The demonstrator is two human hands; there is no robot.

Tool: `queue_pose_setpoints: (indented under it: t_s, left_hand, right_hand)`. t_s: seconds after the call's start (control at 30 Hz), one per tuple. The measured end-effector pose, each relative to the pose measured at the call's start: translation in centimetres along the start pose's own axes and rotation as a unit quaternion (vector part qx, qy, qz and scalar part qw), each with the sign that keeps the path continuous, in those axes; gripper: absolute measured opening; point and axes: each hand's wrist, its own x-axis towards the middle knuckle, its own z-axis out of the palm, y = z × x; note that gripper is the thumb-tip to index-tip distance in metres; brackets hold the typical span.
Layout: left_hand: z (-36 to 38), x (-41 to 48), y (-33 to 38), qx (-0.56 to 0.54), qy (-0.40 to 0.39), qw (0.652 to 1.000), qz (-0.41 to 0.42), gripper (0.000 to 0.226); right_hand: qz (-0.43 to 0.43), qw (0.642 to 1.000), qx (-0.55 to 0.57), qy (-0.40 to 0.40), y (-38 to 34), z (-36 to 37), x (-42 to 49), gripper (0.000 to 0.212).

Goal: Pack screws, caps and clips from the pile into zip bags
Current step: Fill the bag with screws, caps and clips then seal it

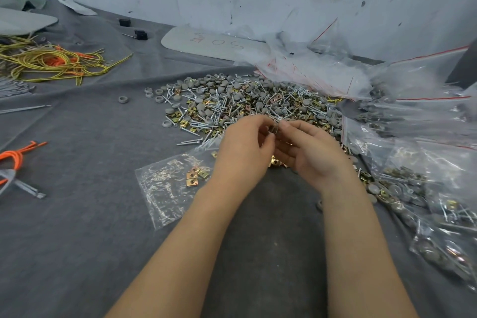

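A big pile (245,100) of silver screws, grey round caps and brass clips lies on the grey cloth ahead of me. My left hand (245,152) and my right hand (309,155) meet just in front of it, fingertips together, pinching a small bunch of screws (275,129) between them. A clear zip bag (165,188) lies flat under my left wrist with a few brass clips (193,177) inside. More brass clips (277,162) show beneath my palms.
Filled zip bags (426,204) are heaped at the right. Empty red-striped bags (322,72) lie behind the pile. Yellow and orange cords (51,62) sit at the far left, an orange cord (15,156) nearer. A grey panel (206,44) leans by the wall.
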Motion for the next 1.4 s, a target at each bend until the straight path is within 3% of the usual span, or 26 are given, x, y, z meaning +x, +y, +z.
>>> queue_pose_setpoints:
  t_s: [0.43, 0.7, 0.9, 1.03, 1.27, 1.4]
  left_hand:
    - [-0.5, 0.1, 0.0, -0.007, 0.011, 1.000, -0.005, 0.035]
    - [-0.8, 0.2, -0.2, 0.025, 0.000, 0.999, -0.031, 0.015]
    - [-1.4, 0.1, 0.0, 0.000, -0.008, 1.000, -0.024, 0.009]
    - [-1.6, -0.1, 0.2, -0.021, 0.014, 0.999, -0.036, 0.006]
    - [-1.8, 0.0, 0.3, -0.034, 0.021, 0.999, -0.031, 0.004]
    - [-1.8, 0.1, 0.2, -0.035, 0.007, 0.999, -0.029, 0.008]
  right_hand:
    - [0.051, 0.996, 0.063, -0.043, -0.2, -0.1, -0.1, 0.013]
    - [0.069, 0.992, 0.094, -0.055, -0.2, 0.1, -0.3, 0.014]
    - [0.016, 0.996, 0.041, -0.082, -0.1, 0.0, -0.2, 0.015]
    - [-0.022, 0.994, 0.030, -0.100, 0.0, 0.2, -0.4, 0.027]
    - [-0.051, 0.991, 0.052, -0.112, 0.0, -0.1, -0.3, 0.025]
    - [-0.082, 0.991, 0.002, -0.101, 0.3, 0.0, -0.2, 0.025]
